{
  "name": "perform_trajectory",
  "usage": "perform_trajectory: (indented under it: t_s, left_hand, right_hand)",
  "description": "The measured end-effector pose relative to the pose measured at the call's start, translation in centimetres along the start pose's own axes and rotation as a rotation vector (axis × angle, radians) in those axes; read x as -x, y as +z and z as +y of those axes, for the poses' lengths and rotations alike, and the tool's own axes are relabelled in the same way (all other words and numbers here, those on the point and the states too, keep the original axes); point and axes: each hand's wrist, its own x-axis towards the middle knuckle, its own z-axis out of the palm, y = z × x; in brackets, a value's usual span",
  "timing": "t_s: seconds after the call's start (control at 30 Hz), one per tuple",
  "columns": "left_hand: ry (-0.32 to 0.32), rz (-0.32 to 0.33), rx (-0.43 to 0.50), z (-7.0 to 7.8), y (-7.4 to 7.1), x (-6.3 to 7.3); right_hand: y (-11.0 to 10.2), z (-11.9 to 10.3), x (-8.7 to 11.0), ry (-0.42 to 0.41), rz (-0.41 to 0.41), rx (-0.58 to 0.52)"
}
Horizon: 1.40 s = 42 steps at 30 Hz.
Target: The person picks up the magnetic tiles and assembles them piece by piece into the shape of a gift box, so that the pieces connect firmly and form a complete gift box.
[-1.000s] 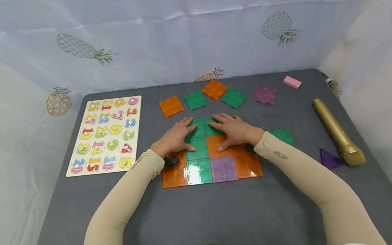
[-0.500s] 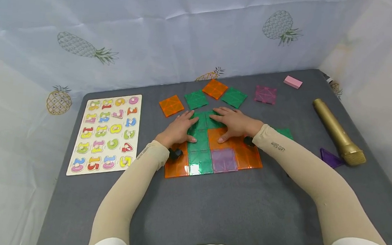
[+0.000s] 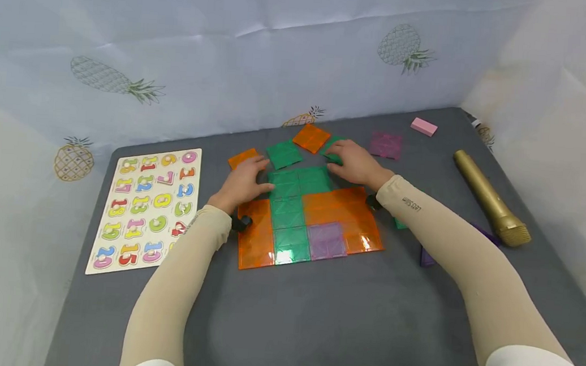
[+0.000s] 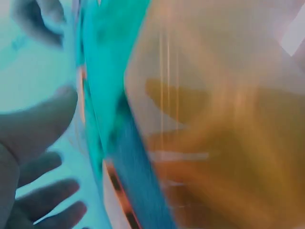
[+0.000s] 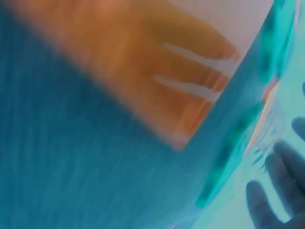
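A flat patchwork of translucent green, orange and purple plastic tiles (image 3: 307, 213) lies on the grey bench (image 3: 309, 314) between the hands, its longer axis running roughly 9 to 3 o'clock in the head view. It sits toward 4 o'clock from the left hand (image 3: 243, 183), whose grip is apart, clamped on nothing. From the right hand (image 3: 358, 164) it lies toward 7 o'clock; that grip is apart too, fingers over a loose green square tile (image 3: 329, 142). A loose orange square tile (image 3: 241, 158) is at the left hand's 12 o'clock; contact cannot be told. Neither hand is plainly nearer.
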Motion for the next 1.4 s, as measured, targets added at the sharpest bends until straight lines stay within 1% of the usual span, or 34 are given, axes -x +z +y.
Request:
perform_trajectory:
  t_s: [0.03,0.1,0.2,0.23,0.3,0.4,0.5,0.6,0.67,0.8,0.9,1.0,1.1,1.17,1.3,1.4]
  left_hand:
    - [-0.032,0.024,-0.003,-0.8,-0.3,0.0]
    - [-0.09,0.044,-0.02,-2.5,-0.8,-0.1]
    - [-0.16,0.011,-0.043,-4.5,-1.2,-0.3]
    - [-0.171,-0.003,-0.05,-5.1,-1.3,-0.3]
    - [-0.174,-0.02,-0.062,-5.8,-1.4,-0.4]
    - [-0.145,-0.007,-0.067,-6.1,-1.5,-0.4]
    - [-0.128,0.014,-0.068,-5.9,-1.5,-0.4]
    - [-0.123,0.025,-0.067,-5.7,-1.5,-0.1]
    - [-0.111,0.037,-0.06,-5.5,-1.5,0.3]
    - [-0.05,0.054,-0.041,-4.5,-1.6,1.7]
    - [0.028,0.055,-0.038,-3.0,-1.6,3.3]
    - [0.118,0.051,-0.052,-1.4,-1.0,5.2]
    - [0.198,0.054,-0.062,0.0,0.3,7.4]
    - [0.253,0.055,-0.076,1.0,1.4,9.0]
    - [0.353,0.058,-0.112,2.8,3.5,12.2]
    - [0.431,0.071,-0.156,4.0,4.8,14.3]
  right_hand:
    - [0.0,0.2,-0.3,0.028,0.005,0.001]
    - [-0.2,0.6,-0.6,0.094,-0.009,-0.003]
    - [-0.4,1.1,-0.8,0.185,-0.06,-0.005]
    - [-0.5,1.2,-0.8,0.199,-0.075,-0.006]
    - [-0.5,1.5,-0.9,0.206,-0.093,0.003]
    - [-0.5,2.0,-0.9,0.2,-0.102,0.034]
    - [-0.5,2.5,-0.9,0.197,-0.087,0.061]
    - [-0.4,2.9,-0.6,0.179,-0.06,0.064]
    - [-0.4,3.0,0.0,0.158,-0.032,0.062]
    - [-1.1,2.4,2.1,0.076,0.016,0.071]
    - [-1.6,1.2,4.3,-0.031,0.019,0.062]
    - [-1.3,-0.1,6.6,-0.167,0.011,0.048]
    - [-0.3,-1.4,8.6,-0.297,0.009,0.051]
    - [0.5,-2.1,9.7,-0.367,0.005,0.064]
    - [1.7,-3.5,11.9,-0.462,0.001,0.08]
    - [2.6,-4.3,13.5,-0.533,0.003,0.105]
